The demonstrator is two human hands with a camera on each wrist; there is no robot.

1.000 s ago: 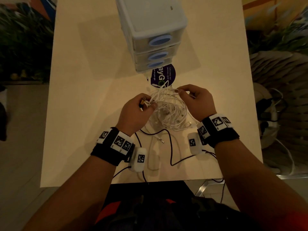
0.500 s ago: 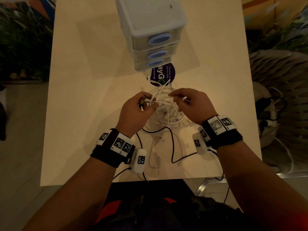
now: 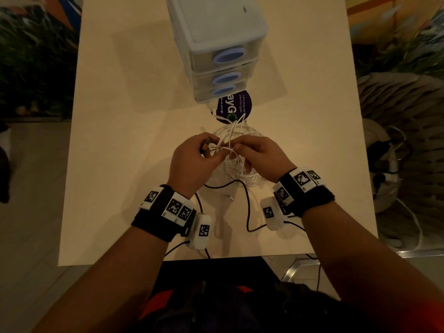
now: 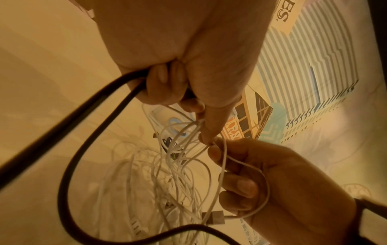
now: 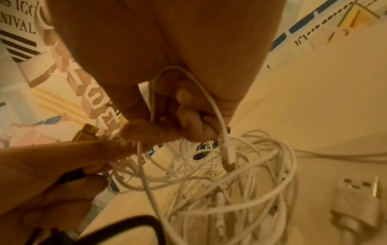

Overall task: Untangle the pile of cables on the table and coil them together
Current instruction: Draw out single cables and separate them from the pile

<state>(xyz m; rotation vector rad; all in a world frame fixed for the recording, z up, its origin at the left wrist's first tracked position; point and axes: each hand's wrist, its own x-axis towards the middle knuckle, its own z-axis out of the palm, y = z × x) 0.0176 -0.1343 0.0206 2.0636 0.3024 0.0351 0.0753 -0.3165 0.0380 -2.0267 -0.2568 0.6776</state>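
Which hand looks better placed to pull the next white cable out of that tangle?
Probably the right hand: it pinches a loose white cable loop above the pile. The left hand is fuller, gripping a black cable plus white strands, so it seems better suited to anchoring.

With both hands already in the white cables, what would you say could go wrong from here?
1. Both the left hand and the right hand pinch strands of the white cable tangle close together; pulling apart may tighten a knot.
2. The left hand also holds the black cable, which loops under the tangle and might get dragged in.
3. One white strand reaches towards the drawer unit and could snag there.
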